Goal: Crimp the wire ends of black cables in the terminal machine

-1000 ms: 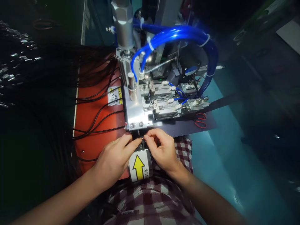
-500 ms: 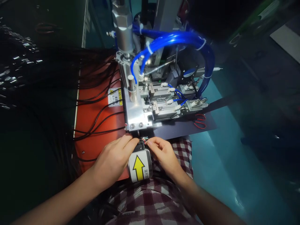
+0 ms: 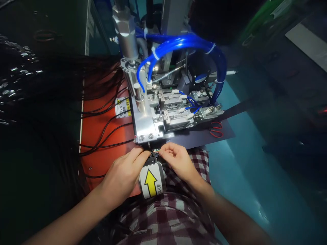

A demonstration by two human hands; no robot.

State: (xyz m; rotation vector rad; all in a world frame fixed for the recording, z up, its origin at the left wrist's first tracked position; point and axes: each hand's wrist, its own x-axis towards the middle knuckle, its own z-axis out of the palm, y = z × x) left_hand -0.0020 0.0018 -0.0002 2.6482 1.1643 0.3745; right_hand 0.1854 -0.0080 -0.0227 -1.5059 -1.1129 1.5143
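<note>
My left hand is closed, its fingertips pinched at the left side of a small black fixture; what they grip is too small to name. From the right, my right hand pinches the thin coloured wires just above the fixture. Below the fixture is a white plate with a yellow arrow. The metal machine head stands directly beyond my fingertips.
Several black cables cross the orange-red machine surface on the left. Blue air hoses arch over silver cylinders. Red-handled scissors lie to the right on a dark sheet.
My right hand has moved slightly up and left, and the coloured wires now lie flatter. The left hand stays almost in place. The machine appears shifted left as the view moves.
</note>
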